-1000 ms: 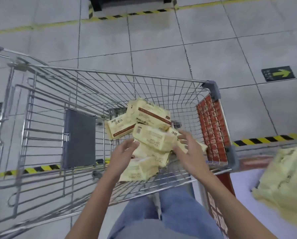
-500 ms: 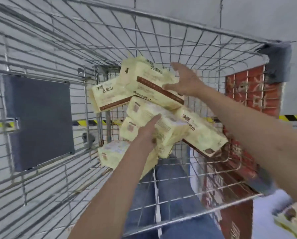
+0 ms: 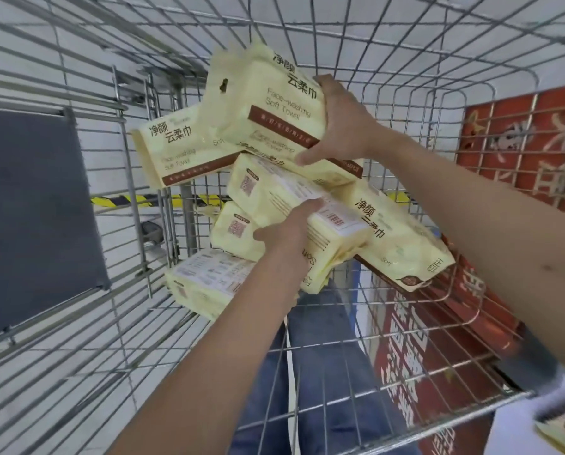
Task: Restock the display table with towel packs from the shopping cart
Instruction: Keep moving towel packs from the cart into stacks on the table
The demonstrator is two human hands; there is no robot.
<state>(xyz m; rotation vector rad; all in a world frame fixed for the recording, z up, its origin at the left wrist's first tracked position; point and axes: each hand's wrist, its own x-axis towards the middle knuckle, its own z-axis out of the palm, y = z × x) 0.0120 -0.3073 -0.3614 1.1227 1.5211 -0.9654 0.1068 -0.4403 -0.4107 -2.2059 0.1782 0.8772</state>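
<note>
Several pale yellow towel packs lie piled in the wire shopping cart (image 3: 389, 349). My right hand (image 3: 343, 126) grips the right end of the top towel pack (image 3: 261, 103), which has brown-band printing and is tilted up. My left hand (image 3: 291, 231) is closed on the middle towel pack (image 3: 274, 188), its barcode label facing up. Another pack (image 3: 402, 238) lies to the right under my right forearm. Other packs sit at the left (image 3: 176, 152) and bottom (image 3: 205, 284) of the pile.
A dark grey flap (image 3: 35, 218) hangs on the cart's left side. A red printed panel (image 3: 524, 152) covers the right wall. At the lower right corner a towel pack (image 3: 563, 428) lies on the display table (image 3: 517, 431). My jeans show through the cart floor.
My head has moved closer into the cart. My right hand has closed over the top pack's end and tilted it up. My left hand has settled onto the middle pack.
</note>
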